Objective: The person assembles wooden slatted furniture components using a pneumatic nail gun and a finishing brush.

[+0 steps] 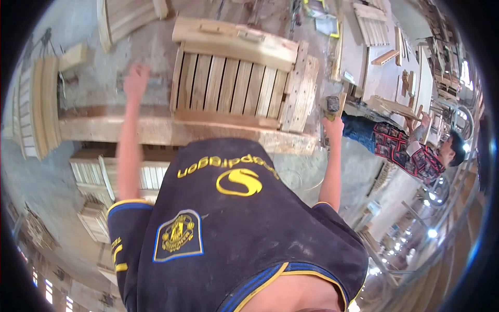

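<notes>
A slatted wooden panel with thick end rails lies on the workbench in front of my body. To its left, my left hand is raised over the bench, apart from the panel and smeared by motion. At the panel's right, my right hand is closed round the handle of a hammer, its dark blocky head pointing away from me. A wooden board with small holes lies along the panel's right side.
Stacked slatted panels stand at the left, and more panels are below the bench. On the right, a co-worker handles wooden pieces at another table. Another slatted piece lies at the far left.
</notes>
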Demonstrator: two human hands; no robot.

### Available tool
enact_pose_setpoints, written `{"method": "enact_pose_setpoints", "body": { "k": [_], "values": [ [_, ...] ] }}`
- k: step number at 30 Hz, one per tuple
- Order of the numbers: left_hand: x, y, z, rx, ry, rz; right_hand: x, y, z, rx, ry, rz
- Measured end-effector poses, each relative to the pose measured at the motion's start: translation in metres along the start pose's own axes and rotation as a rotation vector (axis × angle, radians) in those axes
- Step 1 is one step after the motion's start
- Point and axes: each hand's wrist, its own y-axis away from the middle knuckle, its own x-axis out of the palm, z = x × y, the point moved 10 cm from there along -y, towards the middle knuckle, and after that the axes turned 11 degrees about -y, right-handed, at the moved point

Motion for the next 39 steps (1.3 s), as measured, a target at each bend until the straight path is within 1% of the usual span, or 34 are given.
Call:
{"method": "enact_pose_setpoints", "body": {
  "k": [1, 2, 3, 4, 5, 6, 8, 9, 10, 11, 12, 13, 14, 15, 16, 17, 18, 20, 22, 24, 26, 27, 28, 29, 30, 31, 32, 33, 34, 35, 36, 37, 38, 39],
  "values": [
    [-0.039, -0.001, -0.013, 0.017, -0.001, -0.04, 0.014, -0.02, -0.034, 0.171, -0.267, 0.108],
    [-0.027, 0.009, -0.034, 0.219, -0.394, 0.559, 0.035, -0.033, -0.057, 0.333, -0.539, 0.23],
    [-0.025, 0.04, -0.029, 0.398, -0.814, 1.162, 0.037, -0.049, -0.069, 0.328, -0.588, 0.218],
    [-0.039, 0.02, -0.043, 0.402, -0.85, 1.112, 0.049, -0.058, -0.081, 0.426, -0.803, 0.276],
    [-0.044, 0.0, -0.063, 0.339, -0.615, 1.028, 0.064, -0.065, -0.09, 0.52, -1.016, 0.342],
    [-0.041, -0.02, -0.082, 0.294, -0.383, 0.949, 0.071, -0.073, -0.105, 0.518, -1.064, 0.328],
    [-0.008, -0.075, -0.113, 0.22, 0.093, 0.83, 0.064, -0.095, -0.133, 0.433, -0.745, 0.087],
    [0.01, -0.099, -0.125, 0.178, 0.331, 0.772, 0.073, -0.092, -0.126, 0.458, -0.765, 0.074],
    [0.025, -0.125, -0.139, 0.139, 0.575, 0.701, 0.059, -0.093, -0.114, 0.472, -0.328, -0.046],
    [0.056, -0.132, -0.157, 0.0, 0.713, 0.754, 0.046, -0.098, -0.097, 0.474, 0.115, -0.157],
    [0.089, -0.135, -0.184, -0.142, 0.852, 0.802, 0.064, -0.112, -0.074, 0.367, -0.03, -0.073],
    [0.121, -0.136, -0.214, -0.235, 0.978, 0.881, 0.083, -0.122, -0.048, 0.256, -0.171, 0.008],
    [0.149, -0.132, -0.241, -0.344, 1.098, 0.964, 0.082, -0.117, 0.009, 0.317, -0.582, 0.035],
    [0.161, -0.133, -0.266, -0.339, 1.085, 0.974, 0.076, -0.108, 0.088, 0.368, -0.989, 0.065],
    [0.167, -0.132, -0.293, -0.406, 1.228, 0.998, 0.093, -0.118, 0.125, 0.393, -1.251, 0.111],
    [0.173, -0.133, -0.315, -0.473, 1.376, 1.016, 0.112, -0.135, 0.149, 0.41, -1.382, 0.108],
    [0.177, -0.138, -0.326, -0.462, 1.376, 1.014, 0.132, -0.158, 0.17, 0.412, -1.517, 0.106],
    [0.178, -0.142, -0.348, -0.484, 1.639, 1.059, 0.175, -0.201, 0.196, 0.542, -1.656, 0.129],
    [0.174, -0.146, -0.353, -0.408, 1.616, 1.029, 0.191, -0.228, 0.228, 0.541, -1.746, 0.13],
    [0.16, -0.142, -0.358, -0.604, 1.758, 1.026, 0.206, -0.247, 0.243, 0.523, -1.846, 0.137],
    [0.143, -0.15, -0.37, -0.906, 1.824, 1.156, 0.238, -0.26, 0.231, 0.661, -1.971, 0.375],
    [0.06, -0.182, -0.406, -0.566, 1.931, 0.973, 0.143, -0.25, 0.278, 0.629, -2.06, 0.271],
    [-0.035, -0.209, -0.439, -0.231, 2.039, 0.721, 0.039, -0.26, 0.317, 0.079, -1.963, 0.077],
    [-0.134, -0.226, -0.469, 0.044, 2.141, 0.476, -0.065, -0.275, 0.333, -0.461, -2.092, -0.082],
    [-0.225, -0.231, -0.477, 0.357, 2.116, 0.242, -0.192, -0.207, 0.392, -0.989, -2.065, -0.011],
    [-0.316, -0.212, -0.475, 0.714, 1.89, -0.083, -0.242, -0.205, 0.387, -1.173, -2.359, 0.276],
    [-0.395, -0.169, -0.466, 0.98, 1.367, -0.631, -0.267, -0.187, 0.4, -1.116, -2.38, 0.268],
    [-0.436, -0.14, -0.467, 1.089, 1.043, -0.893, -0.306, -0.156, 0.422, -1.272, -2.114, 0.038],
    [-0.45, -0.074, -0.487, 1.317, 1.558, -0.559, -0.336, -0.125, 0.445, -1.399, -1.82, -0.171],
    [-0.436, -0.067, -0.478, 1.296, 1.546, -0.531, -0.314, -0.12, 0.437, -1.379, -1.274, -0.357],
    [-0.406, -0.052, -0.468, 1.307, 1.34, -0.551, -0.289, -0.114, 0.426, -1.273, -0.535, -0.724],
    [-0.371, -0.038, -0.455, 1.332, 1.137, -0.581, -0.261, -0.108, 0.413, -1.246, -0.051, -0.964],
    [-0.336, -0.024, -0.441, 1.352, 0.932, -0.614, -0.225, -0.117, 0.405, -1.103, -0.525, -0.6],
    [-0.281, -0.013, -0.425, 1.074, 0.521, -0.486, -0.169, -0.123, 0.401, -0.91, -0.955, -0.207]
  ]
}}
